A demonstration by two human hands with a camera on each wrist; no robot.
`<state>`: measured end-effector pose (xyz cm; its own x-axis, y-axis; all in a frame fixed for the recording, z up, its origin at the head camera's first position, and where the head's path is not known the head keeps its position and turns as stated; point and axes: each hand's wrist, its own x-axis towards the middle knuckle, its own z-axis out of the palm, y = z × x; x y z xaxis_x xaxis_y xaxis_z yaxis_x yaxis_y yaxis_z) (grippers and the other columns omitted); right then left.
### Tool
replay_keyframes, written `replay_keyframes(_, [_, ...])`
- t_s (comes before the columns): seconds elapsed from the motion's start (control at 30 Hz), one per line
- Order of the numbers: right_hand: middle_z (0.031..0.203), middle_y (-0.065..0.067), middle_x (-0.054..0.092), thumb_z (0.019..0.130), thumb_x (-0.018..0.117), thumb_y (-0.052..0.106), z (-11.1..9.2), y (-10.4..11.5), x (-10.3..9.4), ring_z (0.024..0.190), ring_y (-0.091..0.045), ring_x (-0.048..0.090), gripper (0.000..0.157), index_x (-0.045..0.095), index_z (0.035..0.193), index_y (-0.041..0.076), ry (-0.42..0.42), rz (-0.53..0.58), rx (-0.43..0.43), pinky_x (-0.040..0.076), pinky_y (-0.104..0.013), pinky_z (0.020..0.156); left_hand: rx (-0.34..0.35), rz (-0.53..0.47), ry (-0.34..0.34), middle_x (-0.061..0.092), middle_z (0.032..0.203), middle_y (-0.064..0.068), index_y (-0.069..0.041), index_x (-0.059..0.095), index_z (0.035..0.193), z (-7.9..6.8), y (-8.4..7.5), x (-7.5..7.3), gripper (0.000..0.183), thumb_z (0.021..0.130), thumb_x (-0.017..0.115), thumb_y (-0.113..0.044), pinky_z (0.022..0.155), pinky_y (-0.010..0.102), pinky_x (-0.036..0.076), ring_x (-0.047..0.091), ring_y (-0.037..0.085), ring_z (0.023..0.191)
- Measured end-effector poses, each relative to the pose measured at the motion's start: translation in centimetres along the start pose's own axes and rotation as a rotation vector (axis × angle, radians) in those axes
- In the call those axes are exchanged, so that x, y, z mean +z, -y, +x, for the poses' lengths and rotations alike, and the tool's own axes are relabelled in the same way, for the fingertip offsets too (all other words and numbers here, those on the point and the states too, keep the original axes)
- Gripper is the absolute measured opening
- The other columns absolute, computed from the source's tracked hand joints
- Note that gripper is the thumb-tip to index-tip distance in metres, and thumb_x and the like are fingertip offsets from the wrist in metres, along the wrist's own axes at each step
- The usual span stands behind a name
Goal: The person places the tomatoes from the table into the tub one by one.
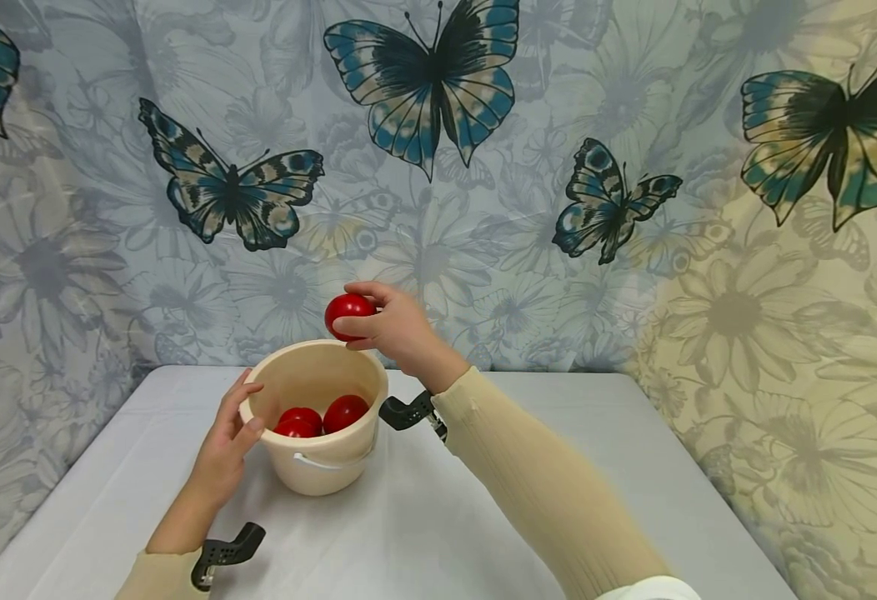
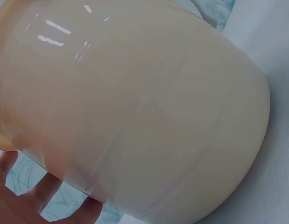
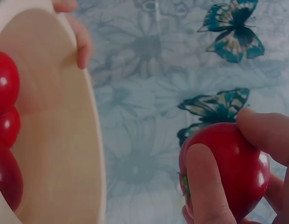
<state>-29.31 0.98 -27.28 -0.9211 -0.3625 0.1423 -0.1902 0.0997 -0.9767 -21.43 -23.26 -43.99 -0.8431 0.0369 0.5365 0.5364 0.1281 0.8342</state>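
My right hand (image 1: pixel 403 330) grips a shiny red tomato (image 1: pixel 350 307) above the far right rim of a cream bucket (image 1: pixel 311 473). Green leaves at the stem of this tomato (image 3: pixel 228 163) show by the thumb in the right wrist view. With its fingers over the left rim and the thumb on the near side, my left hand (image 1: pixel 221 442) holds the bucket, which stands upright. Several red tomatoes (image 1: pixel 346 412) lie inside it. In the left wrist view the bucket's wall (image 2: pixel 149 102) fills most of the frame, with the fingertips at its edge.
The bucket stands on a table with a white cloth (image 1: pixel 513 500). A white handle (image 1: pixel 318 462) hangs down its front. Behind the table, a butterfly-patterned fabric (image 1: pixel 438 225) hangs as a backdrop and also lines both sides.
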Motion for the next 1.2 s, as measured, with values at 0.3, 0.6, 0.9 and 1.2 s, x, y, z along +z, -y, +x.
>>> replay_keyframes(0.3, [0.126,-0.005,0.059,0.085,0.079,0.007,0.4,-0.6,1.0,0.109,-0.024,0.061,0.051,0.063,0.133,0.013,0.010,-0.040,0.021,0.058,-0.038,0.074,0.001,-0.018,0.002,0.007,0.162,0.021,0.005,0.036,0.142,0.1,0.0,0.1,0.045,0.098,0.043,0.007,0.100,0.012,0.035,0.010,0.044,0.145])
replay_keyframes(0.6, [0.135,-0.006,0.056,0.086,0.077,0.003,0.4,-0.8,0.2,0.125,-0.022,0.051,0.049,0.064,0.131,0.014,0.000,-0.047,0.036,0.058,-0.033,0.074,-0.011,-0.021,-0.003,0.007,0.162,0.019,0.005,0.036,0.142,0.1,-0.1,0.2,0.044,0.098,0.044,0.006,0.098,0.012,0.036,0.015,0.047,0.143])
replay_keyframes(0.9, [0.138,-0.008,0.053,0.086,0.077,0.005,0.2,-0.8,-0.7,0.127,-0.024,0.049,0.050,0.063,0.133,0.014,-0.005,-0.063,0.042,0.058,-0.034,0.074,-0.004,-0.067,-0.004,0.005,0.162,0.022,0.007,0.034,0.141,0.2,-0.1,0.2,0.044,0.098,0.042,0.007,0.099,0.014,0.036,0.022,0.033,0.142])
replay_keyframes(1.2, [0.138,-0.010,0.051,0.087,0.076,0.004,0.0,-1.5,-1.9,0.129,-0.027,0.048,0.051,0.061,0.135,0.011,-0.014,-0.055,0.057,0.058,-0.034,0.076,-0.015,-0.024,-0.004,0.006,0.163,0.019,0.005,0.035,0.142,0.0,-0.1,0.2,0.044,0.099,0.043,0.006,0.099,0.013,0.036,0.018,0.042,0.143])
